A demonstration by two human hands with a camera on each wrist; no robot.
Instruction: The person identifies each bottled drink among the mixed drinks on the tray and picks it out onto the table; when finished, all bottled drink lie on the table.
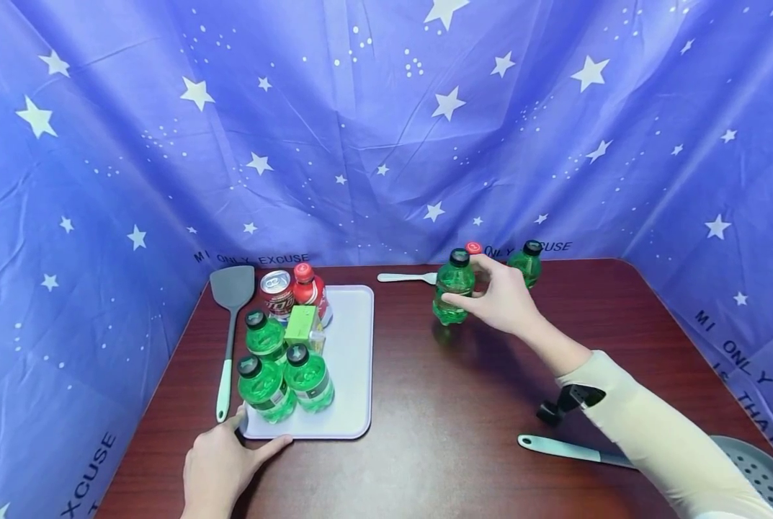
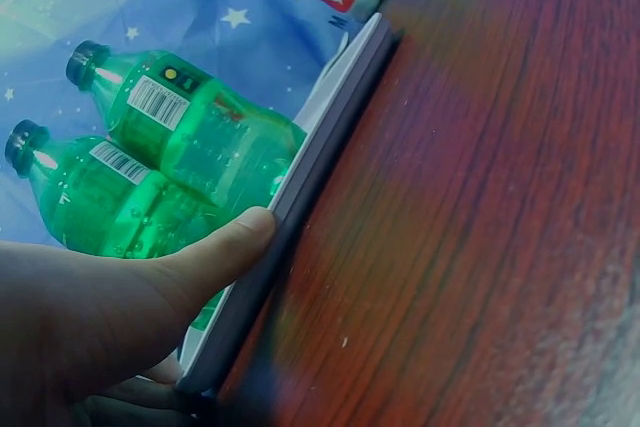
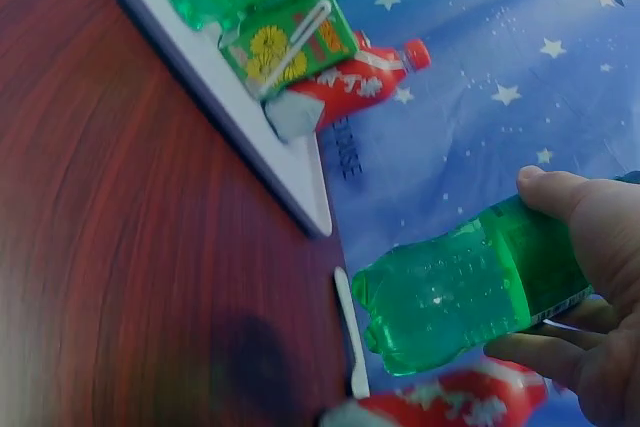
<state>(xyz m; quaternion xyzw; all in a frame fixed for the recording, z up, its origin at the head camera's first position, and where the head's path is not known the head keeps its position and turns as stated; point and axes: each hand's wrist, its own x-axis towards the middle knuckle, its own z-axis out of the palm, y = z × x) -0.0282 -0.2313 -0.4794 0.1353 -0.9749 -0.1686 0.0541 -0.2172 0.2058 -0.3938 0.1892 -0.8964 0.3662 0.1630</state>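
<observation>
My right hand [image 1: 506, 295] grips a green soda bottle [image 1: 451, 288] round its middle, thumb on the near side. The bottle is upright with a black cap, and the right wrist view shows its base raised off the table. At the near left corner of a white tray [image 1: 350, 360], my left hand [image 1: 220, 461] holds the rim; its thumb [image 2: 245, 237] lies on the front edge. Three green bottles [image 1: 266, 389] stand on the tray's left half. Behind them are a juice box [image 1: 302, 324], a dark red can [image 1: 277, 285] and a red bottle [image 1: 308, 288].
Another red bottle [image 3: 470, 397], mostly hidden in the head view, and a green bottle [image 1: 525, 267] stand behind the right hand. A pale fork [image 1: 405, 277] lies at the back edge. A spatula [image 1: 233, 285] lies left of the tray, a skimmer [image 1: 762, 468] at front right.
</observation>
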